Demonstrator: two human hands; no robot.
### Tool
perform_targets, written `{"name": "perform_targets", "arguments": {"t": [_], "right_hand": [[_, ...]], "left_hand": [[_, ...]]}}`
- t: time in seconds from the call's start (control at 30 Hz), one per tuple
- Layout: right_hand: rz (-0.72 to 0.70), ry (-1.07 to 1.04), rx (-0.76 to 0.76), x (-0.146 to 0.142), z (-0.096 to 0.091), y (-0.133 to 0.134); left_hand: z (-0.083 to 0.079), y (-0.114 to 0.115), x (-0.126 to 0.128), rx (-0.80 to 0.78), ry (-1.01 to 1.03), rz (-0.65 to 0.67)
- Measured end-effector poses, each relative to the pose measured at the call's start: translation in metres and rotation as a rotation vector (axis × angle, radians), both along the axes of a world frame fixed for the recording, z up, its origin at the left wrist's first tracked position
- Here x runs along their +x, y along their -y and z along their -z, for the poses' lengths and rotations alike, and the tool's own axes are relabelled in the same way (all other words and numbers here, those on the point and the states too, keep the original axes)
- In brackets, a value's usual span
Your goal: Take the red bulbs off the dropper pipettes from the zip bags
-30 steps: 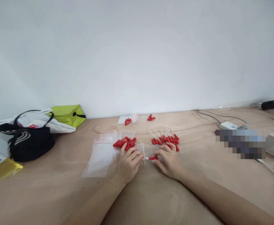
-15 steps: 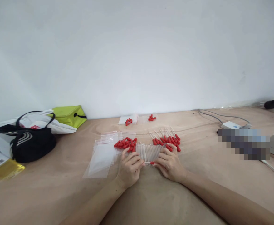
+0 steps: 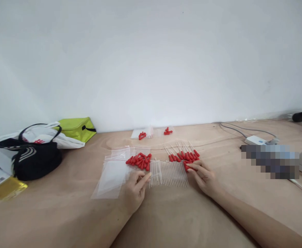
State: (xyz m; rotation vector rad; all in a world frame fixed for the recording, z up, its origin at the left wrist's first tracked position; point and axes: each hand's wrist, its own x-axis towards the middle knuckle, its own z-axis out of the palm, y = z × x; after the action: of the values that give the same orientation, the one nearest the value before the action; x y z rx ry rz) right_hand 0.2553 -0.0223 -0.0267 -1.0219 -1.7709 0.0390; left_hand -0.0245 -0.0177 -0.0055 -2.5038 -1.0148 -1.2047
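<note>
Thin clear tubes lie side by side in a row between my hands. At the row's left end is my left hand, thumb and forefinger pinched together by the end tube; whatever is between the fingertips is hidden. My right hand is at the row's right end, its thumb and fingers closed on the red rubber bulb of a dropper. Just beyond it lie several droppers, red bulbs toward me and thin stems pointing away. Loose red rubber bulbs are heaped beyond my left hand.
Clear zip bags lie flat at left. Near the wall, another bag has red bulbs about it. Far left are a black bag, a lime-green bag and a gold packet. A white power strip with cables sits at right.
My hands have moved apart from over the tubes. The right went right to the red bulbs with the dropper; the left drew back left, uncovering the row.
</note>
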Motion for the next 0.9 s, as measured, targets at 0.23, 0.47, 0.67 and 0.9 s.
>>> {"name": "perform_targets", "arguments": {"t": [0.23,0.47,0.67,0.9], "right_hand": [[0.2,-0.038,-0.102,0.015,-0.001,-0.001],[0.421,0.091,-0.129,0.016,-0.001,-0.007],[0.579,-0.024,-0.198,0.022,-0.007,-0.01],[0.668,-0.023,-0.418,0.023,-0.007,-0.005]], "left_hand": [[0.0,-0.008,0.023,0.079,0.092,-0.045],[0.0,-0.027,0.046,0.088,0.122,0.051],[0.001,-0.03,0.05,0.021,-0.028,0.134],[-0.002,-0.024,0.045,-0.15,-0.087,0.245]]}}
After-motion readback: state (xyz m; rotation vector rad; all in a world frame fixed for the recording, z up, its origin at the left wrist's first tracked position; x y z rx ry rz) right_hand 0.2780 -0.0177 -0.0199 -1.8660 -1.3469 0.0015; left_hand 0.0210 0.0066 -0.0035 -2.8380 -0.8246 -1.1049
